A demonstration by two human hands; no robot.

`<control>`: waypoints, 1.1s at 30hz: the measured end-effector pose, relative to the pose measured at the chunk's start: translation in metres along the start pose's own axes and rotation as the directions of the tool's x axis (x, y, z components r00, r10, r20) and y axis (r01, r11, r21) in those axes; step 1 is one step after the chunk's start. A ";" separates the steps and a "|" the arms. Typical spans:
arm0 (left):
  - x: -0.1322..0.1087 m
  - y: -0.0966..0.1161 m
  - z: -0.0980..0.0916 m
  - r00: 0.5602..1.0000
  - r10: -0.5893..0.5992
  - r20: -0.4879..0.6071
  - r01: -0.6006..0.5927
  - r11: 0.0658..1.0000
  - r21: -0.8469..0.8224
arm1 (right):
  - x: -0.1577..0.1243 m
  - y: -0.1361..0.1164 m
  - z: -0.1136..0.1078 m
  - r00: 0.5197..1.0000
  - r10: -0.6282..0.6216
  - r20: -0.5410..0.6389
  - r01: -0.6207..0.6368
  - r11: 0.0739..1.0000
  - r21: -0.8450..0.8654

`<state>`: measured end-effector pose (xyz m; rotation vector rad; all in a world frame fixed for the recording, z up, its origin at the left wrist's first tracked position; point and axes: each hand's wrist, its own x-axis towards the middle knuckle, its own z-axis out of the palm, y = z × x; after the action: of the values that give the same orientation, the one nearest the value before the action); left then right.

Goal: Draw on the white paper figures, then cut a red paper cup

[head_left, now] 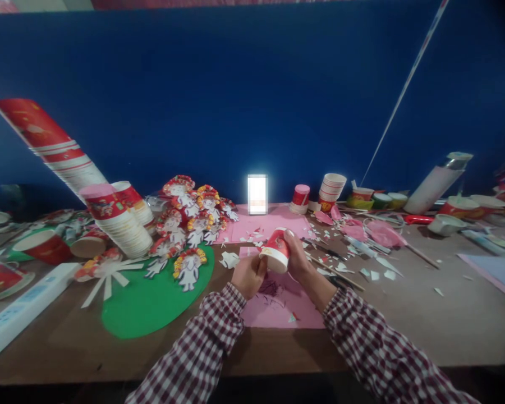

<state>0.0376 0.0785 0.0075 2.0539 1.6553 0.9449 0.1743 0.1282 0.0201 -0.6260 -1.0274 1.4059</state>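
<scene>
A red and white paper cup (276, 252) is tilted between my two hands, above a pink sheet (294, 318) on the table. My right hand (297, 255) wraps round the cup's right side. At the cup's lower left, my left hand (250, 275) is closed with its fingers against the white rim. Whether those fingers also pinch something small is hidden. Dark scribbles and a few scraps show on the pink sheet below. Left of my left hand lies a white paper cutout (229, 260).
Stacked paper cups (126, 233) and paper figures (189, 268) crowd the left, some on a green oval sheet (138, 306). A lit screen (257, 194) stands at the back. Paper scraps (375, 275), a brush (421, 255) and a white bottle (429, 188) are on the right.
</scene>
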 end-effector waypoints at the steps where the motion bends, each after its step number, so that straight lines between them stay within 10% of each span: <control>1: 0.000 0.000 0.000 1.000 -0.015 -0.008 0.015 1.000 0.021 | 0.000 0.001 0.000 1.000 0.002 -0.006 -0.002 1.000 0.008; 17: -0.001 -0.003 -0.003 0.994 -0.045 -0.095 0.057 0.989 0.133 | 0.004 0.001 0.004 0.992 0.066 -0.108 -0.056 0.994 0.096; 24: -0.002 -0.002 -0.004 0.970 -0.046 -0.237 0.053 0.998 0.024 | 0.006 -0.014 -0.003 0.929 0.309 -0.203 -0.301 0.951 0.069; 33: -0.002 0.005 -0.008 0.990 0.120 -0.072 -0.122 0.992 -0.019 | -0.002 -0.006 0.002 0.999 0.035 0.038 -0.035 0.999 -0.004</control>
<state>0.0353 0.0745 0.0162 2.1489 1.5607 1.0834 0.1760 0.1256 0.0255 -0.6243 -1.0533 1.4521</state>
